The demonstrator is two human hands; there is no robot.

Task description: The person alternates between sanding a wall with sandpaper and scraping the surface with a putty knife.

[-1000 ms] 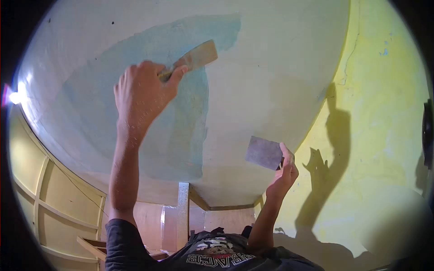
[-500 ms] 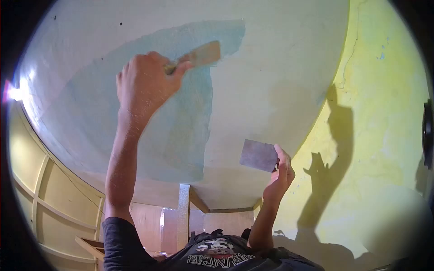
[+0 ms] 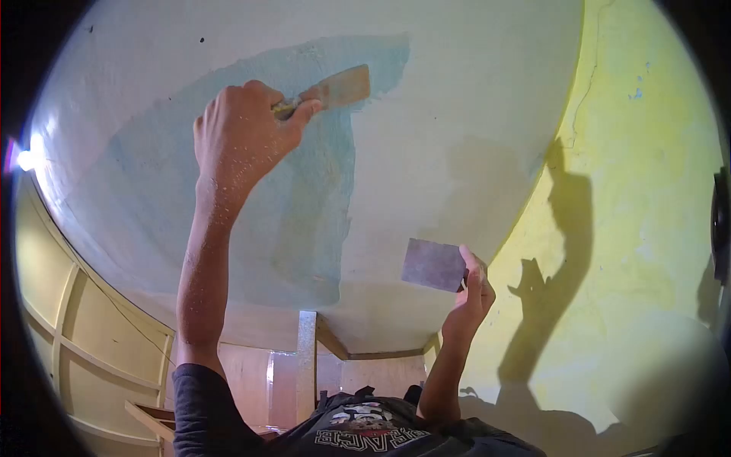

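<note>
My left hand [image 3: 247, 129] is raised and closed around the handle of a putty knife [image 3: 340, 87]. The wide, stained blade points right and overlaps the upper part of a blue-green patch [image 3: 304, 221] on a pale plastered surface [image 3: 426, 175]. White specks dot my left wrist and forearm. Lower on the right, my right hand [image 3: 474, 289] grips a flat, roughly square grey scraper plate [image 3: 434, 264] by its right edge, thumb at the upper corner. Its flat face shows toward me, apart from the putty knife.
A yellow wall [image 3: 640, 251] with a thin crack and arm shadows stands right. A bright lamp [image 3: 27, 160] glows at far left, above cream framed panels [image 3: 99, 327]. Below the plastered surface rises a pale post [image 3: 306, 358]. A dark round object [image 3: 719, 225] shows at the right edge.
The putty knife and my left hand have shifted only slightly and look sharper now. My right hand keeps nearly the same position with the scraper plate.
</note>
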